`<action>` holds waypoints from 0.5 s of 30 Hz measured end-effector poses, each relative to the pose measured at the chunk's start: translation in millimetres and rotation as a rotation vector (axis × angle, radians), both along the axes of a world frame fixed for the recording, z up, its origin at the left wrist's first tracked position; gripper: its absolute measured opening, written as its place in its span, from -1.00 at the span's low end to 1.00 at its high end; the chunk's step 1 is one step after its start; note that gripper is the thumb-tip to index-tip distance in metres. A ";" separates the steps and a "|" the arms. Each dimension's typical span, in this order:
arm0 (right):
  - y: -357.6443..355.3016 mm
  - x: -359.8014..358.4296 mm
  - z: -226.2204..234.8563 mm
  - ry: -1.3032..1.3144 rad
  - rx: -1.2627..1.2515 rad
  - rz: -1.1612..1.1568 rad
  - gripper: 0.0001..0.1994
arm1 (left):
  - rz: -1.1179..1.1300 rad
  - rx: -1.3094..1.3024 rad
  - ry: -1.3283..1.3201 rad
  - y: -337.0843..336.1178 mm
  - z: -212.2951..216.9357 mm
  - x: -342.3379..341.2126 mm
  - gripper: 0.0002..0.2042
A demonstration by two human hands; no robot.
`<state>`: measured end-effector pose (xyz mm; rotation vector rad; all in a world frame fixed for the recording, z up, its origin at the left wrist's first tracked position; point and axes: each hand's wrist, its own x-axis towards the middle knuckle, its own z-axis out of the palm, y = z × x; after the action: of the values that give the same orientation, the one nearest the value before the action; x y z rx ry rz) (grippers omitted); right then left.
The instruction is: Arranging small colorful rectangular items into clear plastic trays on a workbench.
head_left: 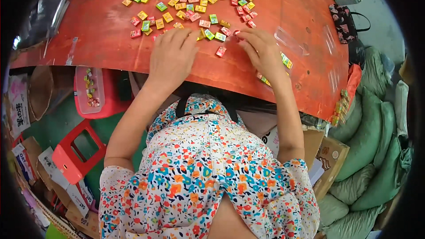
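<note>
Several small candy packets (pixel 186 6) in yellow, green and red lie scattered over a red board (pixel 102 35). My left hand (pixel 171 55) rests flat on the board, fingers spread over a few packets near its front edge. My right hand (pixel 261 48) lies next to it, fingertips touching a red packet (pixel 236 32). One red packet (pixel 221 51) lies loose between the two hands. A short row of stacked packets (pixel 286 60) sits just right of my right hand, partly hidden by it.
A clear plastic tray (pixel 290 40) lies on the board at the right. A red bin with a few packets (pixel 93 90) and a red stool (pixel 73 152) stand below left. Green sacks (pixel 367 132) and cardboard boxes (pixel 330 157) crowd the right.
</note>
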<state>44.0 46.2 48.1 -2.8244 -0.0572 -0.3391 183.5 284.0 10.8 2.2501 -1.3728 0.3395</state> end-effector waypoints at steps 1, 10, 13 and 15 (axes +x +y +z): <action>-0.8 1.9 -0.2 0.001 0.060 -0.059 -0.71 | 0.006 -0.079 -0.057 -5.6 4.3 -8.0 -0.55; 51.8 5.3 -13.4 -0.054 0.035 -0.123 -0.81 | 0.070 0.108 -0.063 -29.6 7.8 -7.3 -0.81; 50.1 3.9 -16.3 -0.071 0.045 -0.009 -0.78 | 0.015 0.085 0.027 -19.2 12.8 -17.9 -0.81; 45.4 5.6 -18.6 -0.080 0.056 0.068 -0.75 | -0.017 0.086 0.143 -13.6 14.2 -30.3 -0.80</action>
<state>49.6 91.6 29.6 -2.7456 -0.1576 -0.4318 153.2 270.4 25.0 2.2825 -1.3538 0.1129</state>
